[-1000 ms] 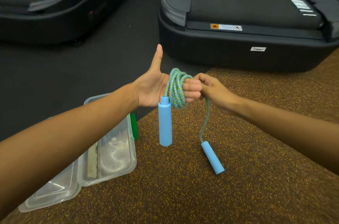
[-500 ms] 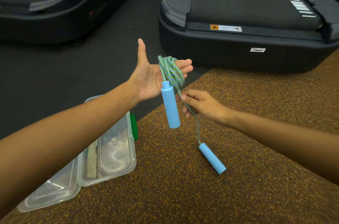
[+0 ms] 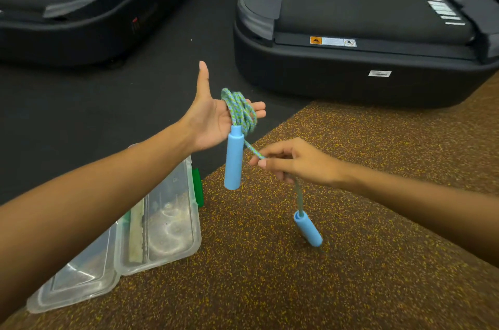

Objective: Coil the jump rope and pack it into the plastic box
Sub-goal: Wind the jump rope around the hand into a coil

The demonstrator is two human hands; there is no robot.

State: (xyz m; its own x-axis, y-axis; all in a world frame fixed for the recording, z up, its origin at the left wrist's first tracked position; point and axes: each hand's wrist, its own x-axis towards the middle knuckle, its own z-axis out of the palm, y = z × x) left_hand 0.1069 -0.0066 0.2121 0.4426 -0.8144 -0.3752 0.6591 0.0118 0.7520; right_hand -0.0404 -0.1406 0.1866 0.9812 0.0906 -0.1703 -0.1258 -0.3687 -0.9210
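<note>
Blue and green braided rope, the jump rope (image 3: pixel 240 111), is looped several times around the fingers of the left hand (image 3: pixel 213 119), which is held flat and unclenched with the palm turned up and the thumb pointing away toward the far side. One blue handle (image 3: pixel 233 158) hangs straight down from the coil, just below the palm. From the coil a single strand runs down and to the right into the right hand (image 3: pixel 294 161), which pinches it between thumb and fingertips. Below that hand the strand drops on to a second blue handle (image 3: pixel 308 228), which hangs tilted just over the brown speckled floor (image 3: pixel 351 262); whether its lower end touches the floor cannot be told.

At the near left, partly hidden by the left forearm, a clear plastic box (image 3: pixel 167 235) lies open on the floor with its clear lid (image 3: pixel 78 278) folded out beside it on the nearer side. A green clip (image 3: pixel 198 189) shows at the box's right edge. The box holds no part of the rope. On the far side stand two black treadmills, one at the far left (image 3: pixel 81 11) and one at the far right (image 3: pixel 364 19), on a dark mat.
</note>
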